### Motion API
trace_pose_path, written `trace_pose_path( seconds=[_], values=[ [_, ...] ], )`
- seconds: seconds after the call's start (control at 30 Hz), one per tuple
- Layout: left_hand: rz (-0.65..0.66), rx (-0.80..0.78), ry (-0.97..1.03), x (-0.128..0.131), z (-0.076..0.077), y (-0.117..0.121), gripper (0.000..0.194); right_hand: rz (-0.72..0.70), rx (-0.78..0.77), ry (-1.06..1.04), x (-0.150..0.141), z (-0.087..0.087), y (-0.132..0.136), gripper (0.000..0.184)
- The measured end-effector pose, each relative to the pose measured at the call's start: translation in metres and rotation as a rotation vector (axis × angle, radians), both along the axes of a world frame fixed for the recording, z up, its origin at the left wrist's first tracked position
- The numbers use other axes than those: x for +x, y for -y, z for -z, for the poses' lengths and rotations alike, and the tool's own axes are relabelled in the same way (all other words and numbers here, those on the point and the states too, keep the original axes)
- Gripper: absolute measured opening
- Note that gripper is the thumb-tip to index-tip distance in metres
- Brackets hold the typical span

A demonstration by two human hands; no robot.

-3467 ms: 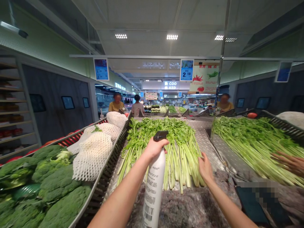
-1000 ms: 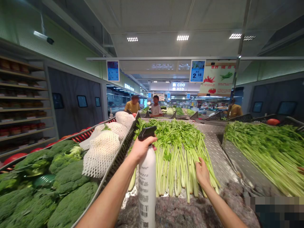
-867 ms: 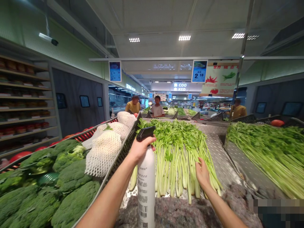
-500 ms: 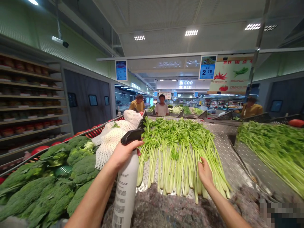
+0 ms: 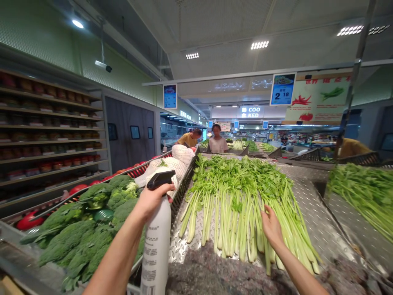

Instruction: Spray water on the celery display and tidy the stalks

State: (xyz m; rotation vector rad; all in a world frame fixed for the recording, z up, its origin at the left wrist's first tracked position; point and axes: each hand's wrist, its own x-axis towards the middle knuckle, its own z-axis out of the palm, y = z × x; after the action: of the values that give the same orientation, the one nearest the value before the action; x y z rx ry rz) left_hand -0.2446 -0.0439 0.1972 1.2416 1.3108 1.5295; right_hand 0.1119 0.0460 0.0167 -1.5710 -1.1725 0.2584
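A white spray bottle (image 5: pixel 156 246) with a black trigger head stands upright in my left hand (image 5: pixel 152 203), whose fingers are wrapped round its neck. My right hand (image 5: pixel 272 225) is at the right part of the celery (image 5: pixel 239 192), fingers extended and holding nothing, near or touching the stalks. The stalks lie side by side on a patterned metal shelf (image 5: pixel 184 250), leaves toward the back and cut ends toward me. A grey felt-like cloth (image 5: pixel 208 270) lies along the front edge.
Broccoli (image 5: pixel 76 241) fills a crate on the left, with foam-netted produce (image 5: pixel 182 153) behind it. A mirror panel on the right reflects celery (image 5: pixel 365 188). Two people stand beyond the display. Price signs (image 5: pixel 283 90) hang overhead, and stocked shelves (image 5: pixel 46 135) line the left wall.
The view has turned left, so the celery and background sit further right. The spray bottle has moved left, away from the celery leaves, still in my left hand. My right hand stays by the stalks.
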Motion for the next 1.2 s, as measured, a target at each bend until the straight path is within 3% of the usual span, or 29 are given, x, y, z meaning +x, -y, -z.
trace_pose_path(
  seconds=[0.23, 0.43, 0.83, 1.0, 1.2],
  values=[
    [-0.055, 0.065, -0.033, 0.007, -0.019, -0.001, 0.028, 0.015, 0.002, -0.014, 0.002, -0.001, -0.002, 0.058],
    [-0.039, 0.161, -0.007, 0.026, -0.030, -0.019, 0.027, 0.036, 0.033, -0.020, 0.009, -0.001, 0.004, 0.058],
    [0.141, 0.189, 0.026, 0.089, -0.016, -0.067, 0.022, 0.068, 0.088, -0.027, 0.022, -0.020, 0.014, 0.058],
    [0.212, 0.187, -0.012, 0.108, -0.008, -0.076, 0.021, 0.083, 0.119, -0.039, 0.024, -0.026, 0.013, 0.058],
    [0.228, 0.175, -0.054, 0.127, -0.010, -0.078, 0.019, 0.086, 0.127, -0.031, 0.026, -0.031, 0.014, 0.057]
  ],
)
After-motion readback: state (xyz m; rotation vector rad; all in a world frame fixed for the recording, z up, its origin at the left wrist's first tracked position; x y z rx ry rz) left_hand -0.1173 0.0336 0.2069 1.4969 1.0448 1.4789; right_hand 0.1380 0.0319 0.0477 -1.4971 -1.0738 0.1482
